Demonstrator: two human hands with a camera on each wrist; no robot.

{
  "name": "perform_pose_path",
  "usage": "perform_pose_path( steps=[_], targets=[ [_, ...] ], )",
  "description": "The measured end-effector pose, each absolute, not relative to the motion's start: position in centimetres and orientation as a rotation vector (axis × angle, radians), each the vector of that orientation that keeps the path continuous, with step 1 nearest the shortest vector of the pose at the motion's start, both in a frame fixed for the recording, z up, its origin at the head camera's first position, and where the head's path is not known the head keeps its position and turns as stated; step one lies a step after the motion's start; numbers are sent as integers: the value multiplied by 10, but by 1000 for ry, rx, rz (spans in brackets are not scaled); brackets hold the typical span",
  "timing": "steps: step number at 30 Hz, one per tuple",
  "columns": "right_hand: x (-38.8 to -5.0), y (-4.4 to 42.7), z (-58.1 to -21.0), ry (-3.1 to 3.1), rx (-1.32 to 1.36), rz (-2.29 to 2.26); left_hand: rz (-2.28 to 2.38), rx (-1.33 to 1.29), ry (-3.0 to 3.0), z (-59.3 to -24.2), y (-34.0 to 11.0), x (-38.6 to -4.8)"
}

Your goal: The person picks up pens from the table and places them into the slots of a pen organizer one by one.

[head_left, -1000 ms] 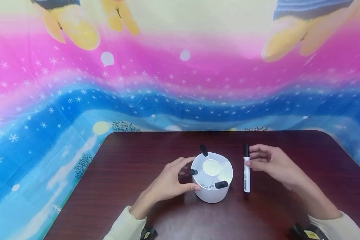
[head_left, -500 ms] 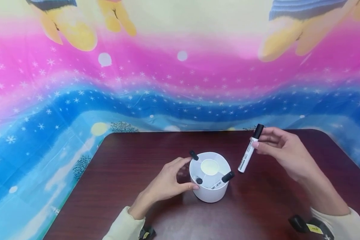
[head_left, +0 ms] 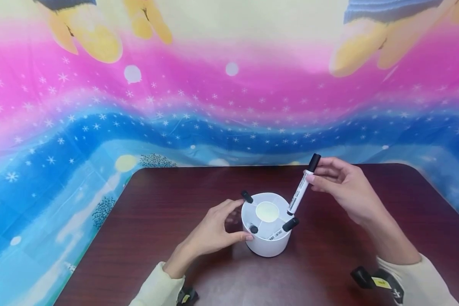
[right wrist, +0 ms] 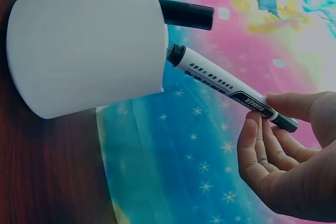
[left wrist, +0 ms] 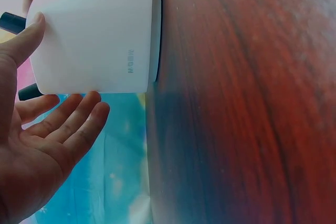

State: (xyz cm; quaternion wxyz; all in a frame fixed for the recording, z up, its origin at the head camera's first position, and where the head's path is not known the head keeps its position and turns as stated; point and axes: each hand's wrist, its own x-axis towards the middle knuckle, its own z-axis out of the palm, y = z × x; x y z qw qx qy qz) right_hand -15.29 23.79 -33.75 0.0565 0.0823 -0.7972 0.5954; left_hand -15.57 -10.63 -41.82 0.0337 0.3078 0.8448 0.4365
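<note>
A round white desk organizer (head_left: 269,247) with a central cup and divided outer compartments stands upright on the table. Three black-capped markers lean inside it: a rear-left marker (head_left: 247,196), a front-left marker (head_left: 253,229) and a front-right marker (head_left: 290,224). My left hand (head_left: 210,231) holds the organizer's left side, thumb near the front rim, fingers touching the far side. Between thumb and fingertips, my right hand (head_left: 348,189) pinches a white marker (right wrist: 226,85) near its black cap. That marker tilts, its lower end at the organizer's right rim; whether they touch I cannot tell.
The dark brown wooden table (head_left: 168,187) has rounded far corners. Behind it hangs a colourful printed cloth (head_left: 214,119) in pink and blue. Black straps with devices sit at both wrists, below pale sleeves (head_left: 417,280).
My right hand has lifted the marker off the tabletop, tilted it and brought it left to the organizer's rim. The organizer turned slightly at first, shifting its markers; my left hand stayed beside it.
</note>
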Motion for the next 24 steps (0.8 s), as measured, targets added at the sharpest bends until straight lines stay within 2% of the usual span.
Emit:
perform_pose_path(
  steps=[24],
  targets=[
    [-156, 223, -353, -2462, 226, 1866, 1348, 959, 2602, -420, -106, -156]
  ],
)
